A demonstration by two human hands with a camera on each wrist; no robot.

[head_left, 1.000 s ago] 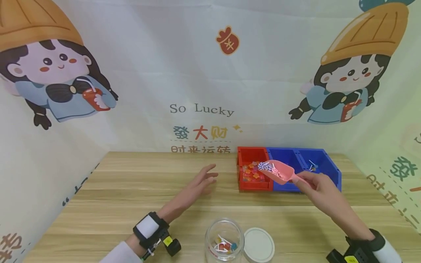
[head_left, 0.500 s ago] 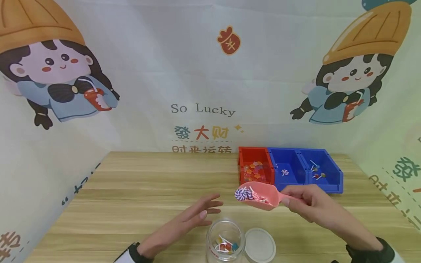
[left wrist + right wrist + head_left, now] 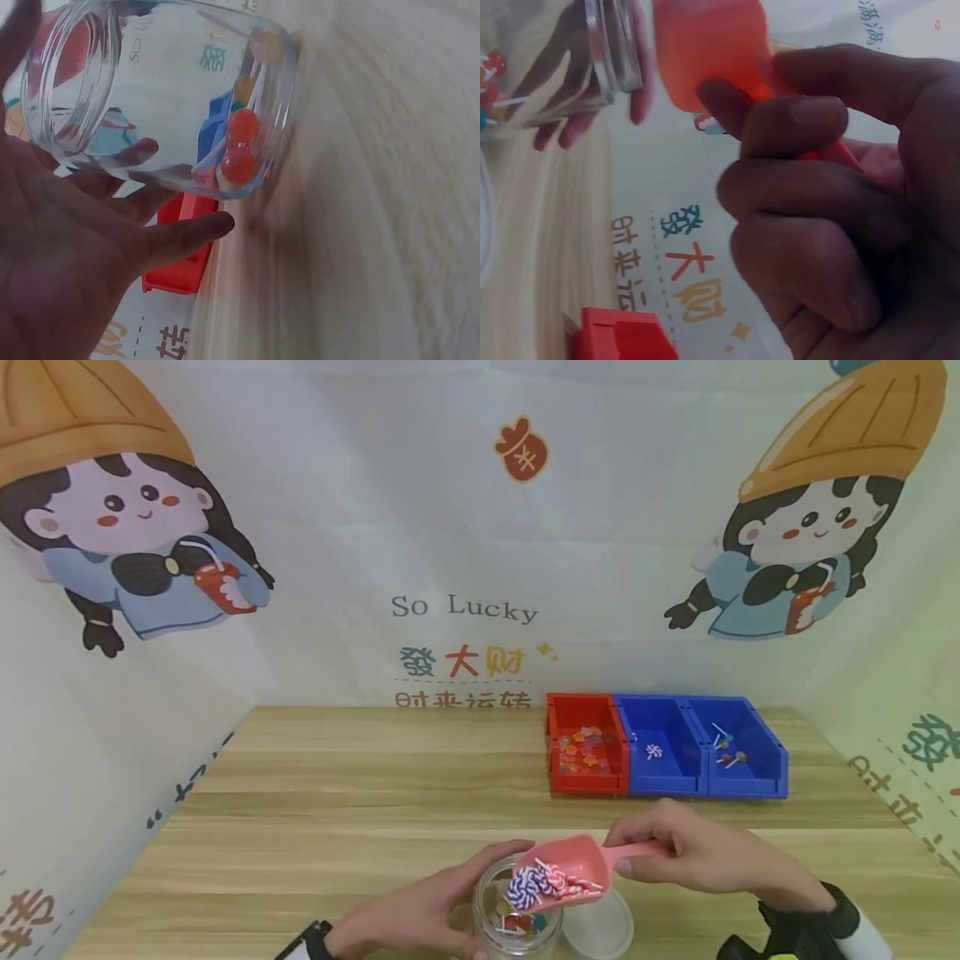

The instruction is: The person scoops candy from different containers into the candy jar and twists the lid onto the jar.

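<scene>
In the head view, my right hand (image 3: 693,852) pinches the handle of a pink scoop (image 3: 581,856). Swirl lollipops (image 3: 528,887), blue-and-white and pink-and-white, lie in the scoop, whose front lip is over the mouth of a glass jar (image 3: 517,939). My left hand (image 3: 420,910) holds the jar from its left side, thumb on the near side and fingers round the far side. Several round lollipops (image 3: 241,142) rest at the jar's bottom in the left wrist view. The right wrist view shows curled fingers (image 3: 810,180) round the scoop's handle.
A white lid (image 3: 600,927) lies just right of the jar. Farther back stand a red bin (image 3: 588,783) with star-shaped pieces and two joined blue bins (image 3: 667,785) with a few lollipops. A printed cloth backdrop (image 3: 337,527) rises behind the wooden table (image 3: 337,793).
My right hand has brought the loaded scoop from above the bins toward me, to the jar's mouth. My left hand has come down and back from the table's middle to the jar.
</scene>
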